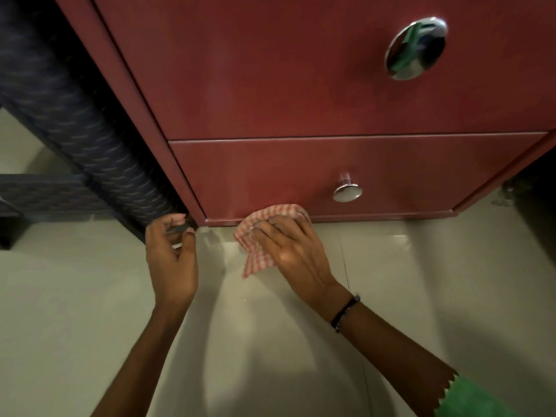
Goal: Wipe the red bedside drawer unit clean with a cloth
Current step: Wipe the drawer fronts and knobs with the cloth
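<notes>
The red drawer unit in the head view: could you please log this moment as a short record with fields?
unit: red drawer unit, two drawer fronts, each with a chrome knob
cloth: red-and-white checked cloth, pressed against the unit's bottom edge
right hand: right hand grips the cloth
left hand: left hand near the unit's lower left corner, fingers curled, seemingly round a small dark item
floor: pale floor

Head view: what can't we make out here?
- Drawer unit: top and right side cut off by the frame edges.
- Cloth: middle hidden under the right hand; contact patch on the base strip not visible.
- Left hand: fingers curl round something small and dark, too blurred to identify.
- Upper knob: its reflection is too distorted to read.
</notes>
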Available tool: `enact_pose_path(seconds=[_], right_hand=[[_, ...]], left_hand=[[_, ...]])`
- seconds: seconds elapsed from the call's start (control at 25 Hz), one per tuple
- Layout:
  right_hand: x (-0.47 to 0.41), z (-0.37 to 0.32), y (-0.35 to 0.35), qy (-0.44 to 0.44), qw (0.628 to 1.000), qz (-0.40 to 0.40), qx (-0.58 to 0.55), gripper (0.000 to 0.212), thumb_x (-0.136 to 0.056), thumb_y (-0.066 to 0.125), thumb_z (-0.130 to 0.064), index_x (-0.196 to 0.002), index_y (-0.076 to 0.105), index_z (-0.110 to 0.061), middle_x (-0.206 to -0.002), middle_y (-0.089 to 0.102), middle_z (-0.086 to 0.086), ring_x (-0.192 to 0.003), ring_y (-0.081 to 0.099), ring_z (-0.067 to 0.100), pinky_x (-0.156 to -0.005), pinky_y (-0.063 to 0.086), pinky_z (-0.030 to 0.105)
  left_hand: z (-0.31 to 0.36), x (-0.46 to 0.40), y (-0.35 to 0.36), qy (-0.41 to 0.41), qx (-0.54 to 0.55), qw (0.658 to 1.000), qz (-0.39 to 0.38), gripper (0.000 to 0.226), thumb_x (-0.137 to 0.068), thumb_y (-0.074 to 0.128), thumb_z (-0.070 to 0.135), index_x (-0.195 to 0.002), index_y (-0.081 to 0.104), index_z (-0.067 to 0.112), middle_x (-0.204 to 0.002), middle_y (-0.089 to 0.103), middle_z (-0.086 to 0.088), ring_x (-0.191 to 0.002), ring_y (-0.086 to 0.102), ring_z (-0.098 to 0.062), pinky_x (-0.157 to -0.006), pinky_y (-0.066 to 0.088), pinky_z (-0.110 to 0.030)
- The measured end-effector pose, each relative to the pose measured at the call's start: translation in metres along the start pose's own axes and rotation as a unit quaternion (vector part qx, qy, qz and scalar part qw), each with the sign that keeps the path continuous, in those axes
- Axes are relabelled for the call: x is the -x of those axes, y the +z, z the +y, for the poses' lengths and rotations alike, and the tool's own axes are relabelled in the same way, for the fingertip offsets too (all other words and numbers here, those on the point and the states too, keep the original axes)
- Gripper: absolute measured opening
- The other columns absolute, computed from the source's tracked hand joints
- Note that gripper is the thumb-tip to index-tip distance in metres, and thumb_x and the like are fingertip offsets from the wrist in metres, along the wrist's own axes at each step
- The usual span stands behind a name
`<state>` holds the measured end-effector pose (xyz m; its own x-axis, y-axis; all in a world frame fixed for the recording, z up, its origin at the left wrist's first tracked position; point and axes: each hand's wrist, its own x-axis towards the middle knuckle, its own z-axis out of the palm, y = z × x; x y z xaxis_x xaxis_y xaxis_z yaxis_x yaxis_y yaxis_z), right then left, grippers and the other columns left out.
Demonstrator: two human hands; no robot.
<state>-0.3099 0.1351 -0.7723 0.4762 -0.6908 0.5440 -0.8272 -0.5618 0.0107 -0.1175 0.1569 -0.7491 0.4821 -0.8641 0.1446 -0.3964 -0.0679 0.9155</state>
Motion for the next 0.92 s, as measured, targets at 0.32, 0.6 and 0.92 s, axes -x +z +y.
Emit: enact_pose_path(seconds=[0.32,0.6,0.92], right_hand=[[-0.043,-0.066,0.014,0.017,0.999,-0.043,-0.028,0.038,-0.093,0.037,-0.022,-0.125,0.059,-0.023,-0.122,0.062,-0.013,-0.108,0.047,0.012,-0.091,0.034,0.032],[0.006,-0.022,-0.008,0.115,0.992,0.005,-0.050,0.041,-0.084,0.041,-0.010,-0.116,0.067,-0.015,-0.119,0.066,-0.004,-0.100,0.045,0.012,-0.093,0.033,0.021],[-0.035,-0.070,0.005,0.075,0.981,-0.084,-0.156,0.041,-0.083,0.039,-0.014,-0.115,0.065,-0.016,-0.120,0.066,-0.004,-0.100,0.061,0.019,-0.083,0.054,0.032]], left_hand=[[-0.008,0.008,-0.001,-0.029,0.076,0.996,-0.022,0.033,-0.102,0.037,0.008,-0.122,0.062,0.016,-0.114,0.064,0.009,-0.112,0.061,-0.011,-0.102,0.048,-0.037],[-0.005,0.009,-0.002,-0.040,0.077,0.996,-0.025,0.031,-0.103,0.039,0.012,-0.124,0.062,0.017,-0.122,0.064,0.005,-0.118,0.060,-0.013,-0.106,0.046,-0.045],[0.007,0.017,-0.001,-0.041,0.085,0.995,-0.009,0.030,-0.103,0.039,0.013,-0.123,0.060,0.018,-0.114,0.063,0.007,-0.099,0.059,0.008,-0.095,0.047,-0.020]])
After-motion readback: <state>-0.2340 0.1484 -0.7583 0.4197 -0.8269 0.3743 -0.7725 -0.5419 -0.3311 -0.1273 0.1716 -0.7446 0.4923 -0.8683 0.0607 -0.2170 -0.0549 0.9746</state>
